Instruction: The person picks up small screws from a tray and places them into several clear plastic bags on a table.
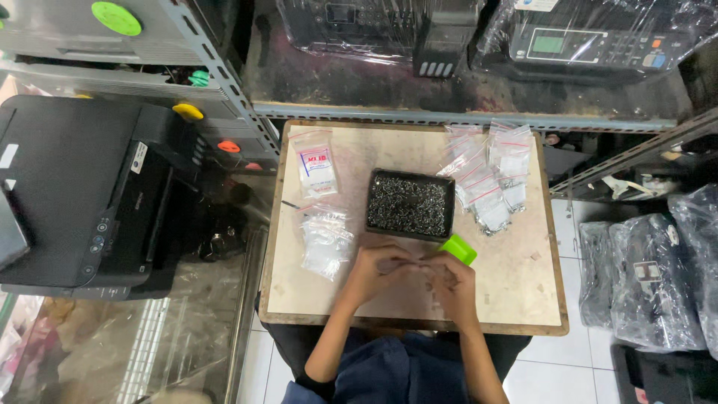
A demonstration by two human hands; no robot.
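My left hand and my right hand meet over the near part of a small beige table. Together they pinch a small clear plastic bag, mostly hidden by the fingers. A bright green scoop sticks out just above my right hand, and I cannot tell whether that hand holds it. Right behind the hands sits a black tray full of small metal screws.
A pile of empty clear bags and a pack of bags lie left of the tray. Several filled bags lie at the back right. A black printer stands left; wrapped printers sit on the shelf behind.
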